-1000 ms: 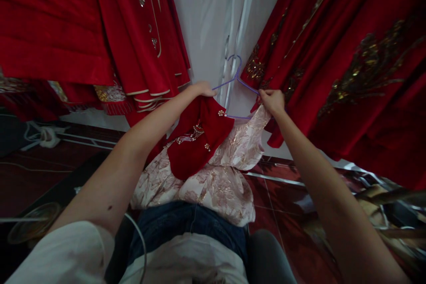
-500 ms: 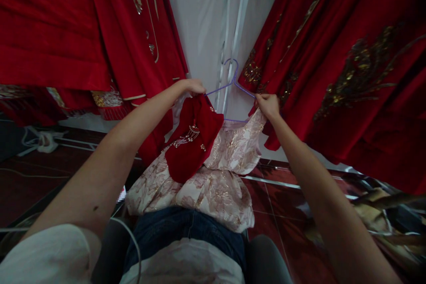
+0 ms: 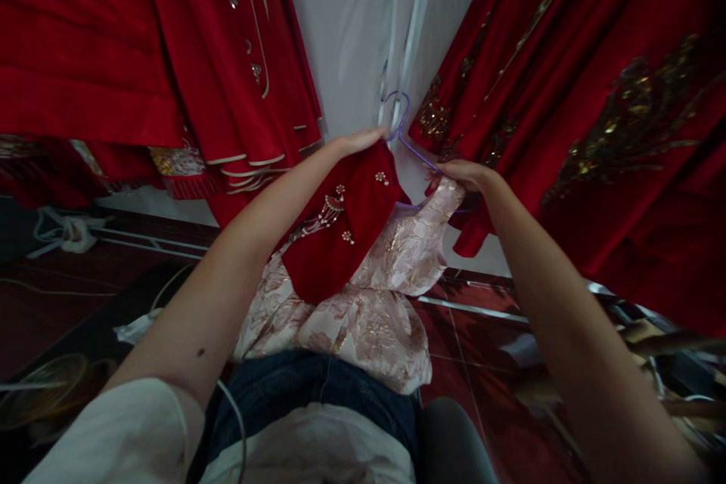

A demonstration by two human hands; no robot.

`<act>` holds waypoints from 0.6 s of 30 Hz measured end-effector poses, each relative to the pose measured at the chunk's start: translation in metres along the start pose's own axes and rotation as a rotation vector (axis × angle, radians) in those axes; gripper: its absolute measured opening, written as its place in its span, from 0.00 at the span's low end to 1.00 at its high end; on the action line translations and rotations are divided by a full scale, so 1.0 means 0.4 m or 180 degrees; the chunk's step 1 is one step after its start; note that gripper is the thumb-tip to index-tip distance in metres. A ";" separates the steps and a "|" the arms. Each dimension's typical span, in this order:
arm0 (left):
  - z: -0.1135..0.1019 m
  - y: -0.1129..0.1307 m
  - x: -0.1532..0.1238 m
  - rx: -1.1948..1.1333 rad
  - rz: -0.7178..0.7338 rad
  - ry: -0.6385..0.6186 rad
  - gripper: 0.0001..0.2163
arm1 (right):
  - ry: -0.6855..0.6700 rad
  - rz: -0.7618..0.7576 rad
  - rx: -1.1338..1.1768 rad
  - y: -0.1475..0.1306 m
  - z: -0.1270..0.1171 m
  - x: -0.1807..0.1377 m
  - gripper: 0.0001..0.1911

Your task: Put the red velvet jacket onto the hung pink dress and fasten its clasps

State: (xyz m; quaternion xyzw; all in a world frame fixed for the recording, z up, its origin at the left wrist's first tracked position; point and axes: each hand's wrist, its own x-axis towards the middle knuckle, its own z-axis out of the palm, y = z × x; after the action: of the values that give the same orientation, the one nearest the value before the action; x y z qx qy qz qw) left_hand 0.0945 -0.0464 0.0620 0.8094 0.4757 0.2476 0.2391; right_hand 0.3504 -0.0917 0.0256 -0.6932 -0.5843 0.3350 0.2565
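Note:
A thin purple wire hanger (image 3: 404, 138) is held up in front of me, its hook against the pale wall. My left hand (image 3: 357, 144) is closed on the top edge of a red embroidered garment (image 3: 340, 231) at the hanger's left arm. My right hand (image 3: 462, 174) is closed on the hanger's right arm together with a pink and gold brocade garment (image 3: 368, 310). The brocade hangs down over my lap. The red piece lies over it, with pearl and silver ornaments on its front.
Red embroidered robes (image 3: 170, 68) hang at the left and more with gold embroidery (image 3: 595, 113) at the right. A pale wall (image 3: 352, 23) shows between them. The floor (image 3: 482, 348) has dark red tiles. White cord (image 3: 62, 231) lies at the far left.
My left hand has pulled the red garment up and to the right along the hanger, closer to the hook. My right hand has stayed at the hanger's right end.

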 end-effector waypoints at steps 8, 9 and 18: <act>0.011 -0.014 -0.026 0.0168 0.0231 -0.0111 0.10 | -0.0710 -0.0171 -0.0485 -0.092 0.034 -0.010 0.22; 0.008 -0.016 -0.027 0.0134 0.0176 -0.0127 0.09 | -0.0676 -0.0411 -0.0393 -0.103 0.052 -0.014 0.21; 0.001 -0.049 -0.015 0.0576 0.0418 -0.0264 0.15 | 0.0106 -0.1227 -0.0484 -0.108 0.120 0.002 0.09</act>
State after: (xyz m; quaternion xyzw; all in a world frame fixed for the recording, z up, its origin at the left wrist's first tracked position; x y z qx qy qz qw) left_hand 0.0794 -0.0435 0.0486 0.8667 0.4318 0.1852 0.1678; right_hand 0.2861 -0.0845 0.0269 -0.5914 -0.7255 0.2231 0.2724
